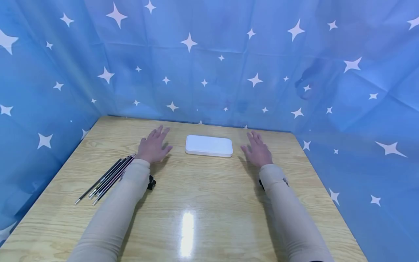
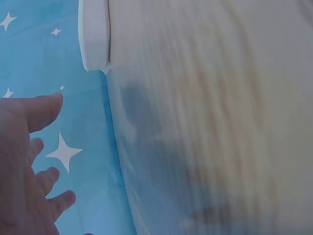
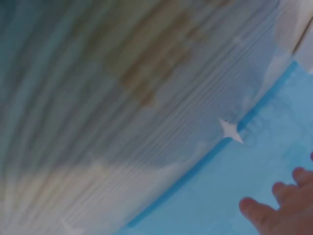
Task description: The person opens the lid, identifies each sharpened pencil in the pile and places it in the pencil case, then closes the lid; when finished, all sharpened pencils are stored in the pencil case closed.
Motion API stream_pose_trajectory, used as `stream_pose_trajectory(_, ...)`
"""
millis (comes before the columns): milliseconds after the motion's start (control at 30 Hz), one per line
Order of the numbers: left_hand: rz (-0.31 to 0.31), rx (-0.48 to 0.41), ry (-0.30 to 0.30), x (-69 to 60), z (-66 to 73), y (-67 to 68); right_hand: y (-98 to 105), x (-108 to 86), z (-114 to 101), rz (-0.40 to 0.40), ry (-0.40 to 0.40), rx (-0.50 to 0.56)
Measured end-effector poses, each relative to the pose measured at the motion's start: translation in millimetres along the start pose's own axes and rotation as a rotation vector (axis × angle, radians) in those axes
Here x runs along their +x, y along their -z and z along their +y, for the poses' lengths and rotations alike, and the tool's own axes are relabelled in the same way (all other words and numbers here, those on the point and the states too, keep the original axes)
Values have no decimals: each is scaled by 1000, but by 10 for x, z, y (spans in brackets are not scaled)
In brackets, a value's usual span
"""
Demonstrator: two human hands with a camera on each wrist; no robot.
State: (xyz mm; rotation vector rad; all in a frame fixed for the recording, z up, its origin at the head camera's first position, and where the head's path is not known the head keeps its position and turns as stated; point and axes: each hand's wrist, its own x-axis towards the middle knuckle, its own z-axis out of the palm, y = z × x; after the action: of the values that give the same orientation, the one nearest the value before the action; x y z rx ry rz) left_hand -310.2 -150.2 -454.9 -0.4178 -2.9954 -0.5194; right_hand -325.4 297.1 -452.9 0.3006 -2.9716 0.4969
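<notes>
A flat white box [image 1: 208, 145] with rounded corners lies near the far side of the table, between the two hands. To its left is my left hand [image 1: 154, 145], fingers extended and thumb spread toward the box, apart from it. My right hand [image 1: 258, 150] is on the box's other side, also with extended fingers and holding nothing. Several dark pencils [image 1: 109, 176] with pale ends lie in a loose bundle left of the left forearm. In the left wrist view the box's end [image 2: 95, 36] shows at the top, above the left thumb [image 2: 44, 111].
The wooden table [image 1: 209, 185] has a glossy surface with a bright light reflection near its front. A blue curtain [image 1: 216, 91] with white stars hangs behind the table and along its sides. Dark wrist gear [image 1: 151, 182] shows beneath the left sleeve.
</notes>
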Motion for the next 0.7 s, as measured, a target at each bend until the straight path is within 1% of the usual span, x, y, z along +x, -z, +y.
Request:
stream_pose_trajectory(167, -10, -24, -14, 32, 57, -27, -35, 35, -72, -38, 30, 79)
stream_pose_trajectory(400, -30, -126, -40, 86, 147, -63, -37, 70, -193, -101, 38, 174)
stream_pose_trajectory(567, -51, -115, -46, 124, 179, -115, -47, 79, -282, -150, 45, 211)
stream_pose_trajectory(700, -80, -129, -59, 166, 215, -161, -78, 96, -322, -188, 58, 220)
